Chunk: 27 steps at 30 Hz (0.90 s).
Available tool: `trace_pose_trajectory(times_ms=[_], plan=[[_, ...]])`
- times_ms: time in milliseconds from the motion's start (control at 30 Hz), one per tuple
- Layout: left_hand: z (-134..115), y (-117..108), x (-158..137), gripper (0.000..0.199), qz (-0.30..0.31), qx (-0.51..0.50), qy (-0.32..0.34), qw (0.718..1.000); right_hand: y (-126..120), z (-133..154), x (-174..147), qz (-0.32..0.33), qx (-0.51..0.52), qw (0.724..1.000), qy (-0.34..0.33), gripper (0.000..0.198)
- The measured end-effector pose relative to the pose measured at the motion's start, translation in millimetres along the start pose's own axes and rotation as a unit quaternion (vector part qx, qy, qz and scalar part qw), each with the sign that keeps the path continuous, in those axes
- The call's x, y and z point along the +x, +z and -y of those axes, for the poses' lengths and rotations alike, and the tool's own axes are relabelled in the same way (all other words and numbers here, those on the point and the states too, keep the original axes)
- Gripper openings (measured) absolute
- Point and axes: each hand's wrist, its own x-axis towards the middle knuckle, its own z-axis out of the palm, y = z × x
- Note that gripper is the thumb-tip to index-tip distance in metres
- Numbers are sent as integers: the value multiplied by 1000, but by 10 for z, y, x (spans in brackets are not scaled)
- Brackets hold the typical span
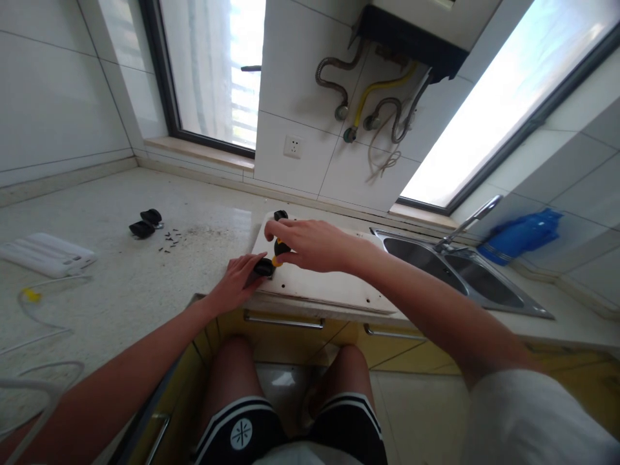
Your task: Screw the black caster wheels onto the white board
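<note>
A white board point(320, 288) with small dark holes lies on the counter in front of me. At its near left corner, my left hand point(236, 281) is closed around a black caster point(264, 267), steadying it against the board. Above that caster my right hand point(310, 244) grips a black and yellow screwdriver point(281, 248), tip downward; the tip itself is hidden. Another black caster point(280, 214) is at the board's far left corner. Two loose black casters point(142, 229) rest on the counter to the left, beside several small dark screws point(169, 240).
A white power bank-like block point(47, 254) and a white cable point(36, 316) lie at far left. A steel double sink point(420, 261) with a faucet point(467, 223) adjoins the board on the right, near a blue bag point(523, 236). Hoses point(382, 84) hang on the wall.
</note>
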Motion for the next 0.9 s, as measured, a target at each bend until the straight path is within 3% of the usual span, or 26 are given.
trace_pose_trajectory(times_ms=[67, 167, 300, 367, 467, 567, 667, 767, 900], plan=[[-7, -2, 8, 54, 5, 0, -6, 1000, -64, 4, 21, 21, -23, 999, 7, 31], [-18, -4, 20, 54, 10, 3, -16, 1000, -143, 46, 60, 39, -84, 991, 94, 56], [-32, -12, 37, 58, 10, 8, -31, 999, -190, 81, 109, 74, -48, 995, 45, 51], [-35, -15, 44, 59, 10, 5, -28, 1000, -181, 85, 123, 62, -55, 994, 68, 47], [-28, -13, 50, 58, 11, 3, -23, 1000, -179, 91, 117, 50, -64, 989, 126, 62], [-12, -2, 52, 58, 11, 4, -22, 1000, -218, 118, 76, 72, -8, 994, 86, 55], [0, 5, 59, 57, 5, 5, -15, 1000, -229, 193, 15, 34, -22, 993, 113, 49], [4, 0, 74, 53, 3, -1, -7, 1000, -172, 278, -45, -1, -59, 983, 175, 60], [7, -13, 89, 54, 3, -9, -4, 1000, -31, 324, -90, -64, -27, 971, 230, 67]])
